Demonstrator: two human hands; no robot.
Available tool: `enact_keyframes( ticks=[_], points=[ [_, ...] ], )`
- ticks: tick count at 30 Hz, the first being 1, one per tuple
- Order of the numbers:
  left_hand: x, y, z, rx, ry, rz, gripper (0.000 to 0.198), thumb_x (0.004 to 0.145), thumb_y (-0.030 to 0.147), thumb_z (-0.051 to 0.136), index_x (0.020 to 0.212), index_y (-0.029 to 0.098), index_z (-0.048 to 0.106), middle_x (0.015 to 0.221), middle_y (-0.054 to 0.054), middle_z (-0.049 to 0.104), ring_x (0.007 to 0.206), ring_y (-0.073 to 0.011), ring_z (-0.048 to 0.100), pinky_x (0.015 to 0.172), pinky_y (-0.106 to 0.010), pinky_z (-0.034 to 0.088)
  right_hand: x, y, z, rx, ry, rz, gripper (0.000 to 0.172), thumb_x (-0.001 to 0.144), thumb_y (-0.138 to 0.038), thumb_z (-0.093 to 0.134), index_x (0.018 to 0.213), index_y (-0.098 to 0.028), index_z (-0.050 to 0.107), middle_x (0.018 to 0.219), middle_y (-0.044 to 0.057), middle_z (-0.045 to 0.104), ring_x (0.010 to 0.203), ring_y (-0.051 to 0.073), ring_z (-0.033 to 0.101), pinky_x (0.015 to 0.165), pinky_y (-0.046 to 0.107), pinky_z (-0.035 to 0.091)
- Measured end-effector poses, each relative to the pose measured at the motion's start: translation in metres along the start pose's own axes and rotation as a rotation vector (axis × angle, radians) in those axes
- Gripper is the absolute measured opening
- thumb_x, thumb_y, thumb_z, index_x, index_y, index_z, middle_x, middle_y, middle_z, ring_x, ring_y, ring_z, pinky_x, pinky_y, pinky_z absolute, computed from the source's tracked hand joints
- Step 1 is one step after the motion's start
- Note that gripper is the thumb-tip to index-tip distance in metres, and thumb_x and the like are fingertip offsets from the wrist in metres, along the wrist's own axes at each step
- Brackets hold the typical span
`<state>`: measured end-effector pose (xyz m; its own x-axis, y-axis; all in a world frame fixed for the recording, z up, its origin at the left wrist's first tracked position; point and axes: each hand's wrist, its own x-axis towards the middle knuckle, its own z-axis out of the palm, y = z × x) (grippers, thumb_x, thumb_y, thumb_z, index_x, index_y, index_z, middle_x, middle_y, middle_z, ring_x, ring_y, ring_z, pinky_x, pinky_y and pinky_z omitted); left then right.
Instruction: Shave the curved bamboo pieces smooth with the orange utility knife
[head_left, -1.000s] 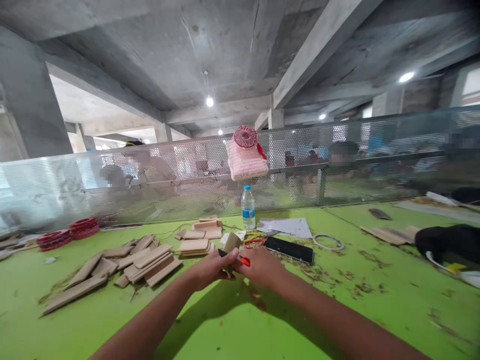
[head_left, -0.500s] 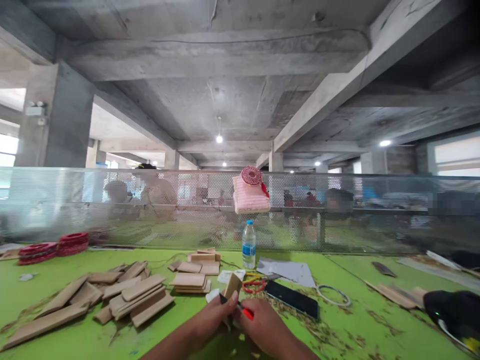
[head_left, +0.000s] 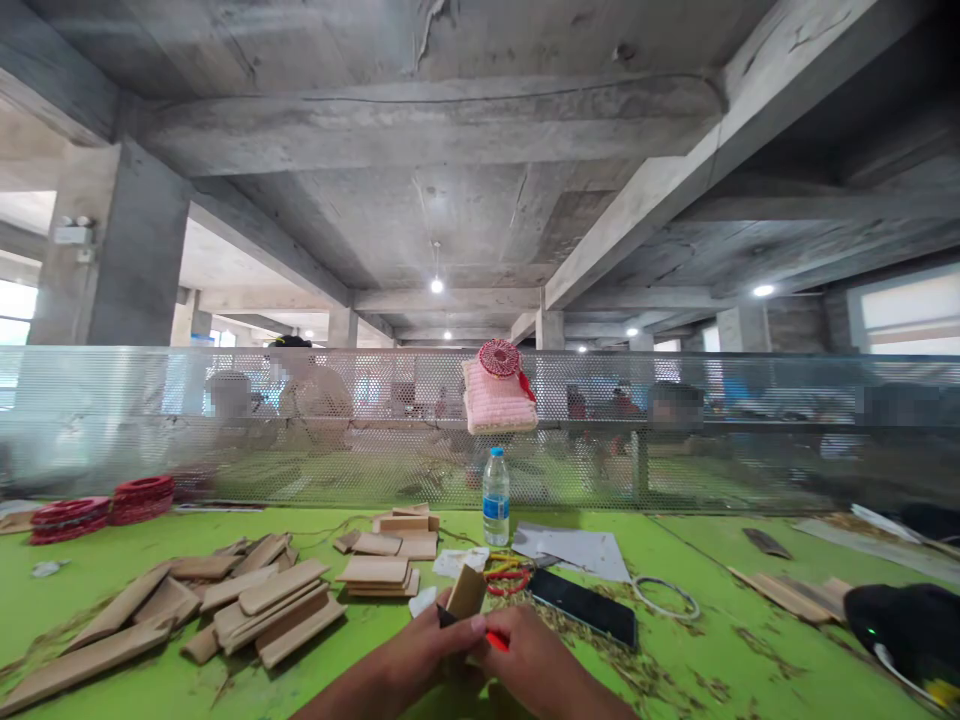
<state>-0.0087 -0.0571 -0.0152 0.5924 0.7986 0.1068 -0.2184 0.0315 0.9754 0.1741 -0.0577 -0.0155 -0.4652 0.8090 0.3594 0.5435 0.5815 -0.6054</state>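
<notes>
My left hand (head_left: 427, 648) is closed around a short curved piece of bamboo (head_left: 466, 590), which stands up tilted between my hands. A knife (head_left: 496, 640) with a red handle is gripped in my right hand (head_left: 541, 655). Its dark part shows by my left thumb, against the lower end of the bamboo; most of the tool is hidden by fingers. Both hands meet over the front of the green table (head_left: 405, 690). Just beyond them lie red-handled scissors (head_left: 507, 582), a black phone (head_left: 583, 608) and crumpled white paper (head_left: 459, 561).
Loose bamboo pieces (head_left: 281, 595) are heaped at left, with a small stack (head_left: 377, 570) nearer the middle. A water bottle (head_left: 496, 500) stands before the perforated metal screen (head_left: 405, 440). At right are a white ring (head_left: 666, 598), shavings (head_left: 709, 685) and a black object (head_left: 900, 620).
The view has tilted up slightly, so the scene sits a little lower. My hands and the bamboo have shifted slightly toward me, with both holds kept.
</notes>
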Motion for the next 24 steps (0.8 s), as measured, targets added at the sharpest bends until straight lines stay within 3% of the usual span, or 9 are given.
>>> enact_keyframes(
  ticks=[5,11,15,19,24],
  points=[
    [0.001,-0.001,-0.002,0.043,-0.032,0.025,0.05,0.074,0.048,0.081,0.108,0.019,0.058,0.09,-0.005,0.065,0.079,-0.0186,0.062,0.066,-0.028,0.043,0.002,0.003,0.0,-0.172,0.09,0.077,0.043,0.088,-0.048,0.057,0.06,-0.015,0.066,0.053,-0.001,0.055,0.054,0.01,0.043,0.051,0.025,0.021],
    [0.004,-0.005,-0.006,0.039,0.048,0.048,0.05,0.077,0.053,0.077,0.106,0.018,0.056,0.097,-0.007,0.064,0.084,-0.0189,0.062,0.069,-0.028,0.046,0.004,0.005,-0.003,-0.199,0.145,0.123,0.054,0.095,-0.055,0.045,0.066,-0.015,0.068,0.06,0.001,0.061,0.057,0.012,0.047,0.055,0.025,0.027],
    [0.004,-0.005,-0.003,0.032,0.031,0.058,0.051,0.075,0.052,0.079,0.107,0.018,0.058,0.09,-0.005,0.063,0.076,-0.0171,0.061,0.066,-0.028,0.045,0.003,0.001,-0.001,-0.164,0.08,0.063,0.048,0.093,-0.05,0.049,0.067,-0.015,0.069,0.061,0.001,0.062,0.058,0.012,0.049,0.054,0.024,0.026],
    [0.001,-0.001,0.003,0.068,-0.033,0.049,0.05,0.072,0.054,0.081,0.096,0.011,0.068,0.081,-0.007,0.063,0.071,-0.0165,0.058,0.066,-0.029,0.044,0.002,-0.002,0.001,-0.233,0.057,0.055,0.04,0.089,-0.045,0.055,0.064,-0.015,0.068,0.059,0.001,0.063,0.056,0.011,0.047,0.052,0.026,0.021],
    [0.002,0.0,0.004,0.079,0.02,0.03,0.049,0.073,0.057,0.079,0.085,0.01,0.07,0.077,-0.007,0.062,0.068,-0.0152,0.056,0.065,-0.026,0.042,0.003,0.001,-0.002,-0.296,0.113,0.084,0.043,0.091,-0.048,0.052,0.065,-0.017,0.067,0.061,0.002,0.064,0.056,0.011,0.047,0.053,0.027,0.019]
  ],
)
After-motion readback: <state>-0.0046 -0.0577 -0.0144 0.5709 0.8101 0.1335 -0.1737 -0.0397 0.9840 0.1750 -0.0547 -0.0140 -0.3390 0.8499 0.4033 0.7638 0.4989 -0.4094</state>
